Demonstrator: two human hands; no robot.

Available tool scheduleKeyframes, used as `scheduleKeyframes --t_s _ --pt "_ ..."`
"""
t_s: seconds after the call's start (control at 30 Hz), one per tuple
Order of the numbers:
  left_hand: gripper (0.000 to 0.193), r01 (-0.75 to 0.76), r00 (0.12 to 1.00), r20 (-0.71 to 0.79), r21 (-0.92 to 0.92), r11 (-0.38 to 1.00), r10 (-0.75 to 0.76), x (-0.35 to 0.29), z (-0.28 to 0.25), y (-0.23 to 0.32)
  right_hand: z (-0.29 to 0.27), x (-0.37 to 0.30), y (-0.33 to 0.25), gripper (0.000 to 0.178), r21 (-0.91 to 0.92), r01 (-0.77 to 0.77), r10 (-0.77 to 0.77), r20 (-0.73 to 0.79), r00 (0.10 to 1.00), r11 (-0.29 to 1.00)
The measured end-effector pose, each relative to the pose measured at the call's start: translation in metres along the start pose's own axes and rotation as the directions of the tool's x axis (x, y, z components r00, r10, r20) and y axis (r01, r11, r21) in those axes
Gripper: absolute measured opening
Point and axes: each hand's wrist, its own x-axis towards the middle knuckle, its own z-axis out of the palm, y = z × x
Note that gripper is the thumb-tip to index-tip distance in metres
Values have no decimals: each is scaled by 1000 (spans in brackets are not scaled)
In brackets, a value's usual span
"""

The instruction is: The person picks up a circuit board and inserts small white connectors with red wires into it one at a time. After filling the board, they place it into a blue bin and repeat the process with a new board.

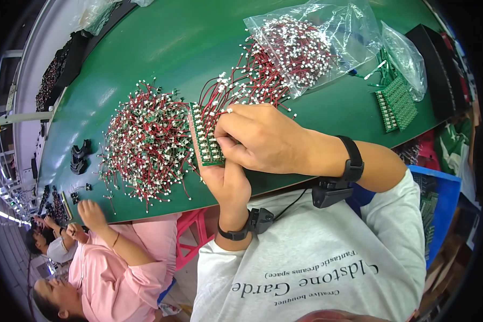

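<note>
My left hand (228, 188) grips the lower end of a narrow green circuit board panel (203, 142) that carries a row of white connectors. Red wires (210, 99) rise beside the panel's upper end. Over the panel's right edge, my right hand (265, 137) is closed in a pinch, thumb and forefinger together next to the connectors. Whatever lies between those fingertips is too small or hidden to make out. Just left of the panel spreads a large heap of red wires with white connectors and small green boards (147, 142).
A clear plastic bag (354, 32) lies over loose red connector wires (300, 51) at the far side. Green board panels (397, 104) and a black box (432, 70) sit at right. A black object (80, 155) lies left, near a co-worker in pink (123, 268). A blue bin (440, 204) stands beside me.
</note>
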Motion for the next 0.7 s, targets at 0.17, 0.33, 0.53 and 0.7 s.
scheduleKeyframes --t_s 0.17,0.33,0.53,0.7 --pt "30 23 1000 -2 98 995 -23 0 -2 1 2 -1 -1 11 -55 -19 20 7 1000 998" --pt "68 64 998 13 134 989 -66 -2 -11 2 10 -2 6 14 -133 121 -125 -23 992 984" --pt "62 68 997 -51 211 975 -59 -11 -17 0 13 -1 8 17 -151 118 -123 -20 992 981" --pt "75 114 983 -160 117 987 -94 -5 -21 3 19 4 9 15 -160 159 -161 -3 987 974"
